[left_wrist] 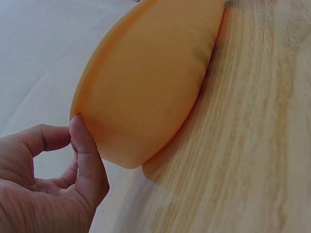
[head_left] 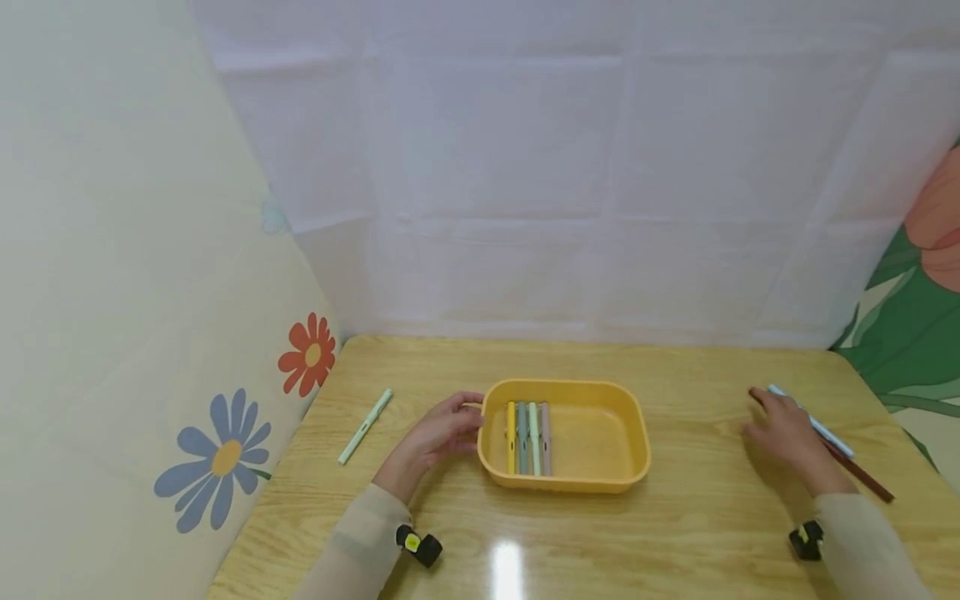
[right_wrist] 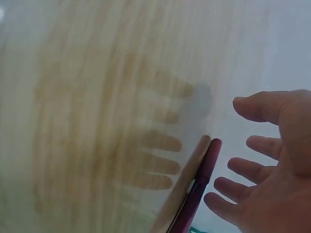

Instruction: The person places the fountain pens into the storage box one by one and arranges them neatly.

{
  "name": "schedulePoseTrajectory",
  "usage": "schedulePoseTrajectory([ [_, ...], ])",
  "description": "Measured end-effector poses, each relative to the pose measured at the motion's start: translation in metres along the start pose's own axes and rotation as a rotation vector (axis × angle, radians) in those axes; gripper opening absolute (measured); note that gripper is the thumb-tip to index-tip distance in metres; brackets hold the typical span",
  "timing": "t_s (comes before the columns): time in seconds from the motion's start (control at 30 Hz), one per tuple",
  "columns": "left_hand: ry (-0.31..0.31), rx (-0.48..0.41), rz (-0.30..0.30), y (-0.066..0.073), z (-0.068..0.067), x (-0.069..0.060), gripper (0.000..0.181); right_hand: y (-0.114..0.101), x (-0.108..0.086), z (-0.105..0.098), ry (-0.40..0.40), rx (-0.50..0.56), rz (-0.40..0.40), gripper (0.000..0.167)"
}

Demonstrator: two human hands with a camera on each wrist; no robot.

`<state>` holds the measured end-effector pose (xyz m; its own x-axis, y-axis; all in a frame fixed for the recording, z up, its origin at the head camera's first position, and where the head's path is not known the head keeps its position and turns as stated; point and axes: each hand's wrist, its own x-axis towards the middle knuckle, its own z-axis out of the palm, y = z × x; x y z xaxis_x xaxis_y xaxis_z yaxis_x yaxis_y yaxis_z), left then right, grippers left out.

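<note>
Left fingers (left_wrist: 88,158) pinch the tray (left_wrist: 146,87), right fingers (right_wrist: 250,170) spread empty, yellow wrist label (head_left: 412,542) unreadable.

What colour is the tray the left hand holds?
The tray is yellow-orange, showing best in the head view.

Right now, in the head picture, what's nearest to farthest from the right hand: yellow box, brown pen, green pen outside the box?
1. Brown pen, partly hidden by the right hand.
2. Yellow box, in the middle.
3. Green pen, far left, past the left hand.
</note>
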<state>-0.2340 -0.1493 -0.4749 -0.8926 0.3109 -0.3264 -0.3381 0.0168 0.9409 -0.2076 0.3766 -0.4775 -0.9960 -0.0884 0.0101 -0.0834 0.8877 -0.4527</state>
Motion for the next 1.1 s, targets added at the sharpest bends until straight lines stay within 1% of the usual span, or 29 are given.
schedulePoseTrajectory([
  [0.13,0.001,0.003,0.0,0.0,0.0,-0.001,0.047,0.006,-0.002,0.003,-0.005,-0.005,0.023,0.064],
  [0.33,0.009,0.007,-0.001,0.001,0.0,-0.001,0.048,0.007,-0.001,0.001,0.023,-0.044,0.031,0.062],
  [0.47,0.009,0.017,-0.002,0.001,0.0,-0.002,0.049,0.006,0.003,-0.001,0.037,-0.07,0.022,0.054],
  [0.7,0.012,0.017,-0.004,0.001,-0.001,-0.001,0.049,0.007,0.009,0.0,0.032,-0.119,0.046,0.039],
  [0.8,0.007,0.014,-0.004,0.001,0.0,0.0,0.049,0.009,0.011,-0.001,0.01,-0.116,0.055,0.039],
  [0.93,0.003,0.013,-0.006,0.001,0.0,-0.001,0.049,0.009,0.013,-0.004,-0.01,-0.103,0.061,0.045],
  [1.03,0.005,0.015,-0.001,0.001,0.001,-0.002,0.049,0.008,0.014,-0.007,0.007,-0.091,0.057,0.045],
  [1.1,0.007,0.015,0.002,0.002,0.001,-0.002,0.049,0.007,0.014,-0.007,0.034,-0.073,0.052,0.044],
])
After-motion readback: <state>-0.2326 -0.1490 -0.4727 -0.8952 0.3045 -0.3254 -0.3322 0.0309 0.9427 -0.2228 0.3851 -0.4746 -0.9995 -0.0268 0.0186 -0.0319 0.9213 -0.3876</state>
